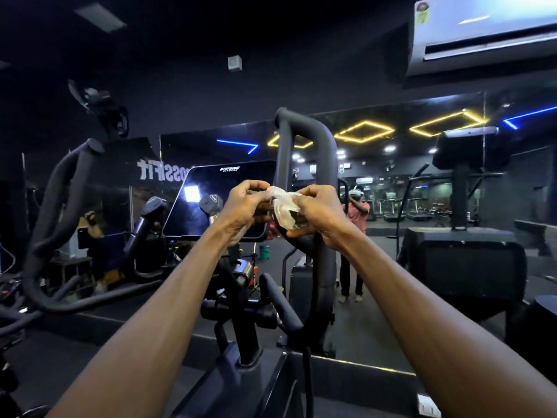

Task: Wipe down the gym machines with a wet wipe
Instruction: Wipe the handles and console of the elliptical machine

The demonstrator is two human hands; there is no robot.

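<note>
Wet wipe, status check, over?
Left hand and right hand both pinch the wet wipe, bunched, in mid-air. Console screen just behind, untouched. Nothing blocking.

Left hand point(245, 206) and right hand point(319, 217): both raised, fingers point(297, 233) curled, pinching one crumpled white wet wipe point(283, 206) between them. Behind the hands: dark console screen point(211, 203) of a black gym machine, tall looped handlebar point(304, 140) just right of it. Wall mirror point(422, 164) beyond. Air conditioner point(488, 28), upper right.
</note>
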